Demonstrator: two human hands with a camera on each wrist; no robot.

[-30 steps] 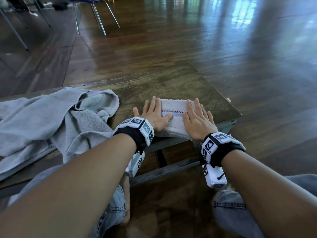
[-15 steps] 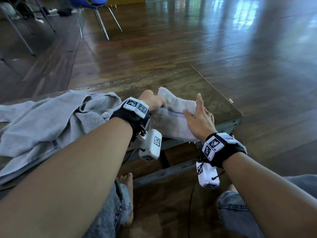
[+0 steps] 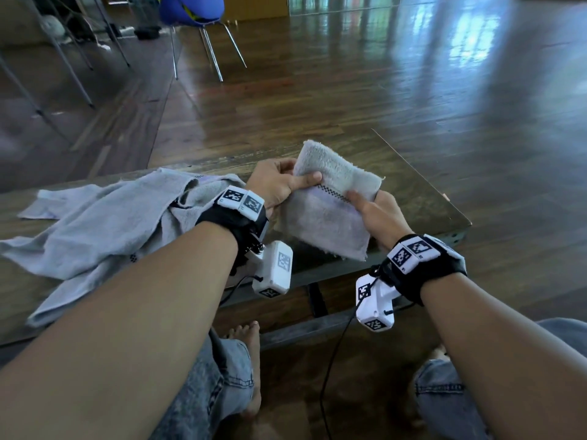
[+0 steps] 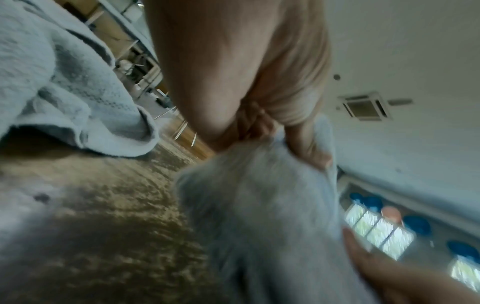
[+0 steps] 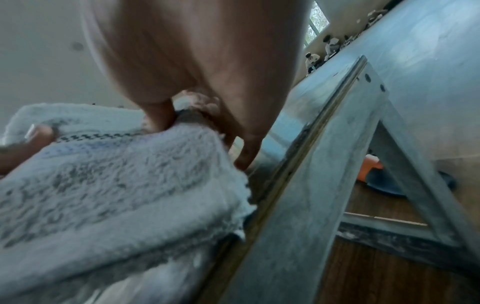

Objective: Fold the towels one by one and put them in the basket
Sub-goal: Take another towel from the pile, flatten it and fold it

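Observation:
A folded pale grey towel [image 3: 327, 211] with a checked stripe is lifted off the table's right end, tilted up between both hands. My left hand [image 3: 282, 182] grips its left edge, thumb on top across the stripe. My right hand [image 3: 374, 204] pinches its right edge, thumb on top and fingers underneath. The wrist views show the same towel [image 4: 259, 216] [image 5: 109, 181] close up, with fingers curled round its edges. A heap of unfolded grey towels [image 3: 104, 227] lies on the left part of the table. No basket is in view.
The worn wooden table [image 3: 422, 198] ends in a corner just right of my hands, with a metal frame [image 5: 311, 185] under it. My knees and bare feet are below its near edge. A blue chair [image 3: 193, 14] stands on the wooden floor far behind.
Both hands were pressing flat on the folded towel on the table. They have since closed on its left and right edges and lifted it off the surface, tilted toward me.

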